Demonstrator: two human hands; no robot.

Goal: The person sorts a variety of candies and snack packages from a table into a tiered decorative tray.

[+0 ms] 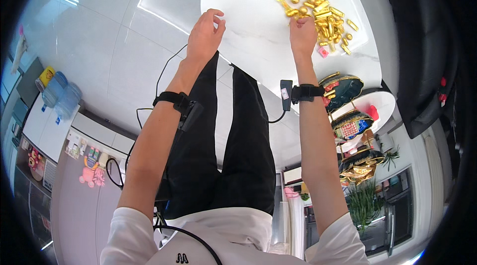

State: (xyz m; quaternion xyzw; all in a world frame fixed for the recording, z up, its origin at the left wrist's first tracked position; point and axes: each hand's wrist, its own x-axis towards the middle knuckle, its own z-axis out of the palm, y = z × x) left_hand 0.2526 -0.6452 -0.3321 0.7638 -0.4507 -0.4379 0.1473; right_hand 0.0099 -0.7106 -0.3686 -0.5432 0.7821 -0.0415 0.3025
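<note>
On the right part of a white marble-patterned table (257, 41) lies a loose pile of gold-wrapped candies (329, 22), some round, some bar-shaped. My right hand (303, 35) is at the pile's left edge with its fingers curled down; whether a candy is between them is hidden. A pink wrapped candy (323, 52) lies just below the pile, near my right wrist. My left hand (207, 33) is over the table's left edge, fingers bent and thumb apart from them, with nothing seen in it. Each forearm wears a black strap with a device.
A tiered stand (344, 91) with dark, gold-rimmed trays of snacks stands right of my right forearm. Black cables (160, 75) run beside my left arm and near my right wrist device. A black sofa (417, 60) is at the far right.
</note>
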